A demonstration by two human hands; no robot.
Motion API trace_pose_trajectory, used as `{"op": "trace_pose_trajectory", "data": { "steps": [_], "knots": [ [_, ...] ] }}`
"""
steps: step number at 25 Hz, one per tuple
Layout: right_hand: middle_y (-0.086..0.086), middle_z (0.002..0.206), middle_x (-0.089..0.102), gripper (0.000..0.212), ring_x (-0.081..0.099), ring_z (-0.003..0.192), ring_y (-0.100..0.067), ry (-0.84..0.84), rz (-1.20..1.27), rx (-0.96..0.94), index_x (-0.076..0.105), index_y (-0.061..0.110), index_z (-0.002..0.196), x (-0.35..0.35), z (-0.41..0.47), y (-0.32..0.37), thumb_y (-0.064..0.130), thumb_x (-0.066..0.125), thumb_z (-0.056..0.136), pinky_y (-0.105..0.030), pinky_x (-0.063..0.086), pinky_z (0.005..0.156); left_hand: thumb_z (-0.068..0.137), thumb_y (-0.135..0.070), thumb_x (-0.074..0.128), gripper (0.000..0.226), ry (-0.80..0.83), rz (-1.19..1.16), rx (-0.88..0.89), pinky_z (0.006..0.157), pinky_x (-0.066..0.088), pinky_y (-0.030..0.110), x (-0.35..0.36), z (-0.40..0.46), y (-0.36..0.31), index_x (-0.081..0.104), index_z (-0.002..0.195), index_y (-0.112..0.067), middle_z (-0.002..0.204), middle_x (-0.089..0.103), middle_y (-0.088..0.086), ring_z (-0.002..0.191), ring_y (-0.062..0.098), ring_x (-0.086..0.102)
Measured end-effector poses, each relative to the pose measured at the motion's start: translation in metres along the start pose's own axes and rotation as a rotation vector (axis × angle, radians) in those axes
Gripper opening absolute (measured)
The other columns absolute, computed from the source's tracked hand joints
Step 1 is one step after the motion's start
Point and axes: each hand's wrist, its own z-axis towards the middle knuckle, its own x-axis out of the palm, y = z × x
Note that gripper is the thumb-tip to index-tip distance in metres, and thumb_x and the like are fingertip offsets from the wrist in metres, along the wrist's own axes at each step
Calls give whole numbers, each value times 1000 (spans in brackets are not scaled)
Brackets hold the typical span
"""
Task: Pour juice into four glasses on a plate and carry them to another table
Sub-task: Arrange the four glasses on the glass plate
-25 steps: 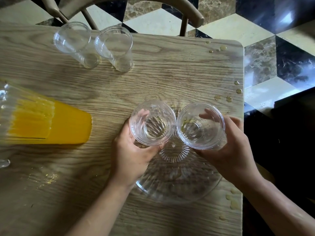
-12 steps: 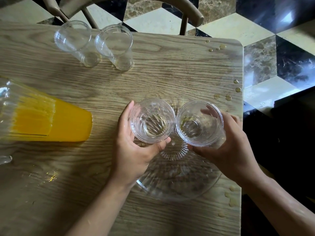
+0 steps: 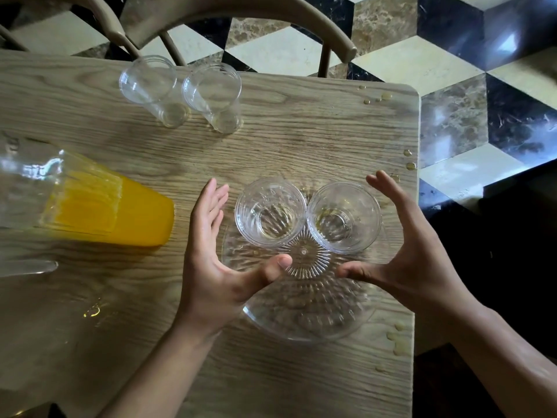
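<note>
Nothing was gripped by either hand: the left hand (image 3: 211,260) was held open just left of the left glass (image 3: 270,216), fingers straight and thumb stretched out over the plate (image 3: 301,321), apart from the glass wall. Likewise, the right hand (image 3: 407,254) was spread wide just right of the right glass (image 3: 343,217), its fingers arched beyond the rim and its thumb lowered over the plate; contact with the glass could not be made out. Both glasses were stood upright, side by side and touching, on the far half of the clear ribbed plate, which was placed near the right edge of the wooden table (image 3: 301,140). Two more empty glasses (image 3: 180,92) were seen at the far side of the table, close together. A clear pitcher of orange juice (image 3: 99,209) was set at the left. Small drops (image 3: 410,159) were scattered along the right edge. A chair back (image 3: 241,10) was visible beyond the table.
</note>
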Motion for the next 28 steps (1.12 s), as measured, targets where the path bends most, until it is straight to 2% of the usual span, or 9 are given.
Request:
{"op": "trace_pose_trajectory", "data": {
  "steps": [3, 10, 13, 17, 20, 23, 25, 26, 28],
  "knots": [
    [2, 164, 34, 137, 27, 152, -3, 41, 7, -19, 25, 14, 162, -13, 7, 15, 74, 80, 51, -7, 17, 119, 57, -54, 92, 126, -25, 6, 6, 128, 26, 46, 0, 3, -14, 26, 159, -19, 162, 40, 8, 153, 13, 36],
    [2, 165, 31, 134, 28, 152, -7, 131, 19, -121, 23, 19, 163, -48, 38, 62, 75, 79, 55, -5, 17, 116, 62, -70, 84, 124, -95, 55, 57, 127, 28, 44, -5, 18, -73, 26, 159, -20, 163, 40, 5, 152, 12, 36],
    [1, 165, 31, 130, 29, 150, -8, 165, 31, -197, 24, 18, 162, -61, 59, 92, 72, 81, 58, -9, 20, 117, 63, -68, 85, 120, -116, 90, 79, 127, 28, 47, -8, 27, -104, 27, 159, -23, 162, 41, 2, 152, 10, 36],
    [-2, 165, 31, 130, 29, 151, -11, 184, 62, -319, 25, 15, 162, -79, 92, 134, 71, 79, 57, -24, 25, 120, 69, -53, 83, 109, -173, 126, 130, 127, 29, 48, -23, 45, -152, 29, 158, -21, 160, 43, 3, 150, 8, 38],
    [-5, 164, 32, 129, 30, 151, -15, 179, 65, -398, 27, 13, 161, -86, 114, 162, 76, 73, 59, -30, 26, 121, 72, -55, 79, 104, -218, 164, 154, 126, 30, 48, -43, 53, -183, 31, 157, -18, 160, 44, 6, 150, 9, 39],
    [-3, 163, 33, 128, 31, 151, -14, 187, 77, -444, 29, 13, 160, -87, 132, 186, 81, 70, 60, -30, 28, 122, 75, -54, 75, 100, -255, 222, 191, 126, 31, 47, -74, 62, -207, 34, 157, -14, 157, 48, 7, 148, 10, 42],
    [-2, 162, 36, 126, 33, 148, -11, 183, 106, -443, 32, 13, 159, -85, 143, 200, 80, 70, 60, -21, 28, 120, 77, -53, 73, 92, -239, 232, 201, 125, 32, 48, -96, 71, -218, 38, 155, -16, 153, 52, 6, 145, 11, 46],
    [-2, 161, 39, 123, 35, 148, -11, 176, 110, -451, 34, 14, 158, -84, 148, 204, 79, 72, 62, -21, 29, 120, 79, -52, 72, 89, -217, 234, 202, 125, 32, 48, -107, 76, -222, 40, 154, -17, 152, 53, 5, 144, 11, 47],
    [-2, 158, 44, 116, 38, 147, -13, 151, 104, -461, 37, 15, 156, -78, 158, 207, 74, 77, 64, -34, 34, 122, 81, -52, 70, 84, -152, 257, 210, 125, 33, 47, -125, 88, -226, 40, 153, -20, 152, 53, 3, 144, 10, 48]
  ]
}}
